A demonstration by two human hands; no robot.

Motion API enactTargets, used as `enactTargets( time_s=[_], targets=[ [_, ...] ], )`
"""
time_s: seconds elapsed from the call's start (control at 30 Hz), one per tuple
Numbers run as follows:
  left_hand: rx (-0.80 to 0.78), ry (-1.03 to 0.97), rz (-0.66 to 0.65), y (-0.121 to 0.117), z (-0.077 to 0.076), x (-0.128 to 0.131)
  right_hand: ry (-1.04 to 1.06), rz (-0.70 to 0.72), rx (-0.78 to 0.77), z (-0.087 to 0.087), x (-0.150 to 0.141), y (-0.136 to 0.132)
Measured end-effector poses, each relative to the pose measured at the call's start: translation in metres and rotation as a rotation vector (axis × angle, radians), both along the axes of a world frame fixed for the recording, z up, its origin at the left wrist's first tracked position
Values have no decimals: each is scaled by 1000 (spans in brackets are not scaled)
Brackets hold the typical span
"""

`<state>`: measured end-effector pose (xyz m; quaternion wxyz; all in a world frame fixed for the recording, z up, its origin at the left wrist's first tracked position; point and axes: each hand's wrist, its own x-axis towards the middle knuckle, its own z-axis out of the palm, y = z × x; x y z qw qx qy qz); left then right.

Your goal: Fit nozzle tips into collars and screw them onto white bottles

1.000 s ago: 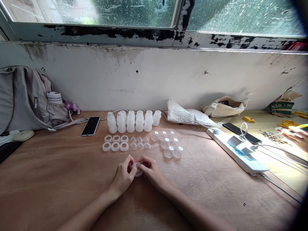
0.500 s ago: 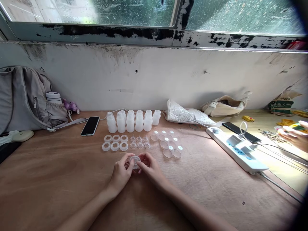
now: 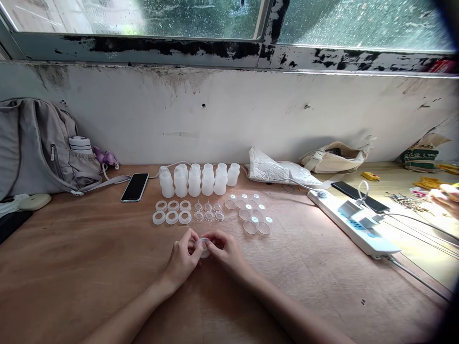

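Between my two hands is a small round clear plastic piece point(image 3: 205, 249), partly covered by fingers. My left hand point(image 3: 185, 253) pinches its left side and my right hand point(image 3: 224, 248) pinches its right side. Just beyond them, two rows of white rings point(image 3: 172, 218) lie on the table. Beside the rings are several small clear plastic pieces with thin stems point(image 3: 208, 216). Farther right lie several clear discs point(image 3: 250, 227) with little pale tabs. Frosted white bottles point(image 3: 194, 181) stand upright in a group behind the rings.
A phone point(image 3: 135, 187) and a grey backpack point(image 3: 39, 148) are at the left. On the right, a white power strip point(image 3: 353, 224) carries chargers and cables near a dark phone point(image 3: 358, 197). White packaging point(image 3: 279, 169) lies by the wall. Another person's hand point(image 3: 446, 198) shows at the far right.
The round piece has tilted and moved slightly towards me, and my fingers have shifted along its upper edge. At far right, the other person's hand has moved a little rightward.
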<state>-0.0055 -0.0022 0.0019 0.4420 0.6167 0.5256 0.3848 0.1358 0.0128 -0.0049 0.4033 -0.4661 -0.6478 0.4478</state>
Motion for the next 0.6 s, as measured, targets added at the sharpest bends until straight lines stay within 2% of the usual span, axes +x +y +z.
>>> enactTargets(
  time_s=[0.3, 0.47, 0.6],
  targets=[
    [28, 27, 8, -1, -1, -1, -5, 10, 26, 2, -3, -2],
    [18, 28, 21, 0, -1, 0, -70, -38, 118, 4, -2, -3],
    [31, 11, 20, 0, 0, 1, -76, -5, 156, 6, 0, -2]
  ],
)
